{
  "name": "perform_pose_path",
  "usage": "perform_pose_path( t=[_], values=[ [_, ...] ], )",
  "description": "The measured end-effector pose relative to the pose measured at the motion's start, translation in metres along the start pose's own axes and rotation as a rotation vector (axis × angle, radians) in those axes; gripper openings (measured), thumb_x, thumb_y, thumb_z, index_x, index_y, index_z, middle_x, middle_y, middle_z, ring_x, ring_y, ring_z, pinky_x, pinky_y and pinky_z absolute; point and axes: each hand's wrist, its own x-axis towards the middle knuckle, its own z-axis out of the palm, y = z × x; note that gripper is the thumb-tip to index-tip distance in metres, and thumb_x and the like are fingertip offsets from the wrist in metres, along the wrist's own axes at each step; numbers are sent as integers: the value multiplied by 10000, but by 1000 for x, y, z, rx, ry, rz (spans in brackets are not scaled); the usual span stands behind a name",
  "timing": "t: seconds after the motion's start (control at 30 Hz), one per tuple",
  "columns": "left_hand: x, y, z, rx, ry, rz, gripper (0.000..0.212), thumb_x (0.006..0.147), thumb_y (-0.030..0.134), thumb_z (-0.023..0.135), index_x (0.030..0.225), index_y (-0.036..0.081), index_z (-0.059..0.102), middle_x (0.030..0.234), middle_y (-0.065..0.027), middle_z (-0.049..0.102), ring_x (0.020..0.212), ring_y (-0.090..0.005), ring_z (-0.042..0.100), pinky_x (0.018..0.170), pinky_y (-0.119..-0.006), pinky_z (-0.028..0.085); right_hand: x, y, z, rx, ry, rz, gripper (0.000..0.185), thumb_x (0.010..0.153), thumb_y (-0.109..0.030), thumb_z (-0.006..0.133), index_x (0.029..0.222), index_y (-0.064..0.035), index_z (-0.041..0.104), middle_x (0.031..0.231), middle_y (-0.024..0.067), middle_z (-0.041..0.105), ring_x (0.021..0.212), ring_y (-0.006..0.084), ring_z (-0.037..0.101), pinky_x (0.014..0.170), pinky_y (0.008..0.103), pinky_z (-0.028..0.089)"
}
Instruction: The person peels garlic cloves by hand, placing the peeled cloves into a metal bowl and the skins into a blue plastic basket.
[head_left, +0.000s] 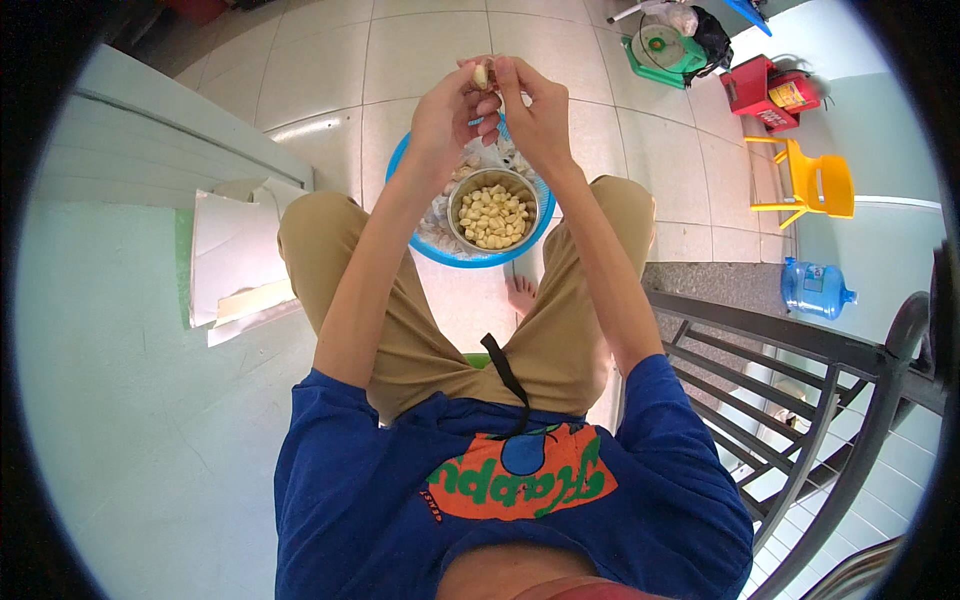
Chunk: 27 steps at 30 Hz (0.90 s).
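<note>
My left hand (444, 112) grips a garlic clove (481, 75) whose pale flesh shows between thumb and fingers. Close against it, my right hand (536, 105) pinches at the clove's other side, with some papery skin seeming to lie between the fingertips. Both hands are raised beyond the far rim of a blue plastic basket (472, 262). Inside the basket, a round metal bowl (453, 214) holds many peeled garlic cloves (495, 217). Loose garlic skins and what look like unpeeled pieces (435, 225) surround the bowl, partly on clear plastic.
A dark metal railing (765, 330) runs along the right, near a blue water jug (817, 289) and a yellow chair (821, 184). Farther back are a red fire extinguisher (792, 93) and a green scale (664, 52). Cardboard sheets (240, 247) lean at the left wall.
</note>
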Motion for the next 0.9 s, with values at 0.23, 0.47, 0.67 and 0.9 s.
perform_pose_path(
  t=[0.23,0.47,0.67,0.9],
  values=[
    [5,-3,-4,43,12,41,329,1003,442,435,958,135,545,717,36,453,638,-130,455,628,-313,393,0,-5,3,40,7,-16,260,1055,-241,546,1108,-58,722,747,69,724,626,118,695,537,281,566],
    [3,0,-2,22,-11,13,267,1006,379,424,995,131,524,691,24,425,635,-137,439,631,-319,392,2,7,1,16,55,-113,181,1004,-187,640,1065,-34,714,773,72,738,649,118,701,560,274,570],
    [2,1,2,32,-23,16,260,1002,379,416,963,140,511,685,24,419,630,-135,439,624,-314,394,3,3,1,98,82,-43,186,995,-175,657,1039,-2,708,826,76,751,690,126,711,647,268,583],
    [4,0,-4,-2,-19,25,265,998,379,414,921,142,505,681,29,410,636,-131,438,626,-317,390,2,4,1,130,14,-3,171,999,-156,646,1056,-9,713,841,72,750,716,123,713,680,271,581]
  ],
)
